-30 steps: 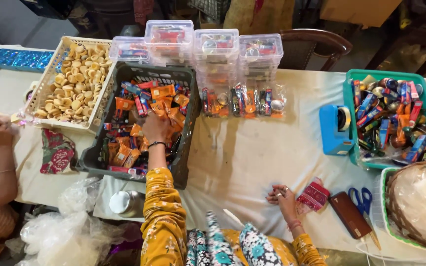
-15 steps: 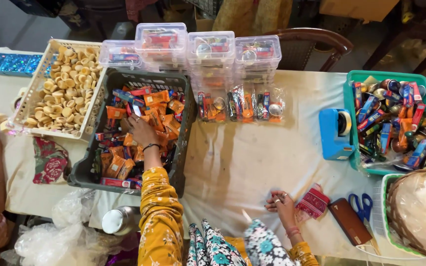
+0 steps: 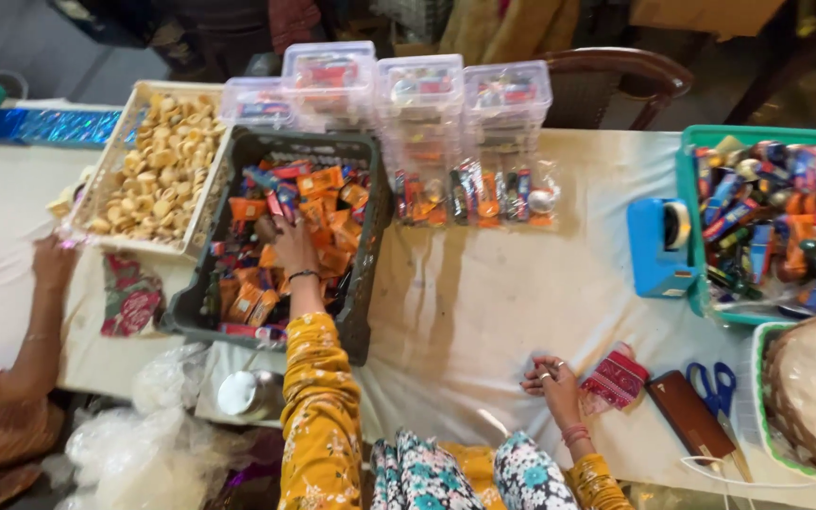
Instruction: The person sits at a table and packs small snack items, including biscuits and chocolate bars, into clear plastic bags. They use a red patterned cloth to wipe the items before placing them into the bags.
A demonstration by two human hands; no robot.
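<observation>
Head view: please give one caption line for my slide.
Left hand reaches into dark crate of wrapped sweets; right hand rests on the cloth-covered table.

Dark grey crate [image 3: 370, 246]; orange-red packets [image 3: 318, 203]; yellow patterned sleeve [image 3: 318, 416]

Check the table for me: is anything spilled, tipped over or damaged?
Nothing stands out. The left hand is in the dark crate of sweets, the right hand rests on the cloth, and the stacked boxes stand upright.
</observation>
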